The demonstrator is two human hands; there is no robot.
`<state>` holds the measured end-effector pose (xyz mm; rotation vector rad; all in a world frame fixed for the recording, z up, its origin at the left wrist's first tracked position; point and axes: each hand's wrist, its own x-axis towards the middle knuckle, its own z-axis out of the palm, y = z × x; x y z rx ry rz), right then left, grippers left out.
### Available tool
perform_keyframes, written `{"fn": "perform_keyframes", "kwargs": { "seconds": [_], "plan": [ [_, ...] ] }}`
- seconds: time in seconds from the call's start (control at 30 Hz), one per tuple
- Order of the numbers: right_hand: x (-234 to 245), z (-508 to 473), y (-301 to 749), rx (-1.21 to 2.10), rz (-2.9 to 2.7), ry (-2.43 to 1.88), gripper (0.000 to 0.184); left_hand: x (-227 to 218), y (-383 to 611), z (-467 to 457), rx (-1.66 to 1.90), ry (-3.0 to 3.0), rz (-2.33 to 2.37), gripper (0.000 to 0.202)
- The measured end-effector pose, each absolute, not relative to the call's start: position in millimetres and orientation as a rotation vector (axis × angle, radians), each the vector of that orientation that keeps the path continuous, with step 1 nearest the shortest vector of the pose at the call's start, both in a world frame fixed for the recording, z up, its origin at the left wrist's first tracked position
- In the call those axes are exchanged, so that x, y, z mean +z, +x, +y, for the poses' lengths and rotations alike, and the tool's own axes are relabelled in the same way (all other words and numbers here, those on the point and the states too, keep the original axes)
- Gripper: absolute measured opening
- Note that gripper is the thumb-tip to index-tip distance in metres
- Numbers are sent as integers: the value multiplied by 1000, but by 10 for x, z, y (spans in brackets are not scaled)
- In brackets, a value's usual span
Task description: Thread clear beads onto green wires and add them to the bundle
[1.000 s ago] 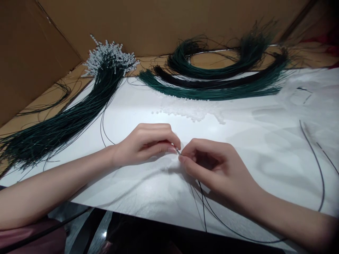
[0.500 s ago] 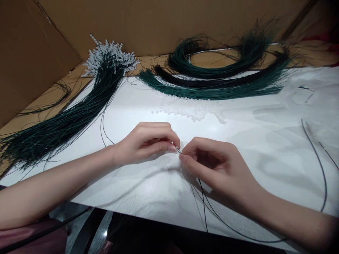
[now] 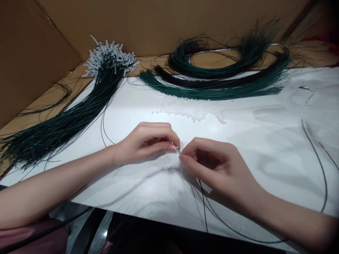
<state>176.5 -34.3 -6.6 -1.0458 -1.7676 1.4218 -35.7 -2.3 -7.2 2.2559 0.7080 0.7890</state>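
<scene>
My left hand [image 3: 156, 141] is closed in a pinch, thumb against forefinger, at one end of a short shiny dark cord piece [image 3: 179, 151]. My right hand [image 3: 215, 158] pinches the same piece from the other side, its fingertips almost touching the left ones. Below the right palm, thin dark cords [image 3: 203, 201] hang down and loop over the table's front edge toward the right forearm. Whether a small bead sits between the left fingertips is hidden by the fingers. Beyond the hands lies a spread of small whitish beads [image 3: 194, 110].
At the left lies a thick bundle of dark green cords [image 3: 87, 106] tipped with white beads [image 3: 109, 58]. Curved bundles of green and black cords [image 3: 219, 83] lie at the back. Clear plastic [image 3: 312, 95] and a loose cord [image 3: 319, 158] lie right. Cardboard walls [image 3: 169, 28] stand behind.
</scene>
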Motion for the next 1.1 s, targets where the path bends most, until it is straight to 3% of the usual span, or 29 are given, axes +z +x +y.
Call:
{"fn": "perform_keyframes", "kwargs": {
  "seconds": [0.57,1.1],
  "plan": [
    [-90,-339,1754,1404,-1781,-1039,20,-70,-361,-38,718,2308,684,7],
    [-111,-331,1744,1417,-1702,-1089,6,-66,-385,-52,757,2165,816,18]
  ]
}}
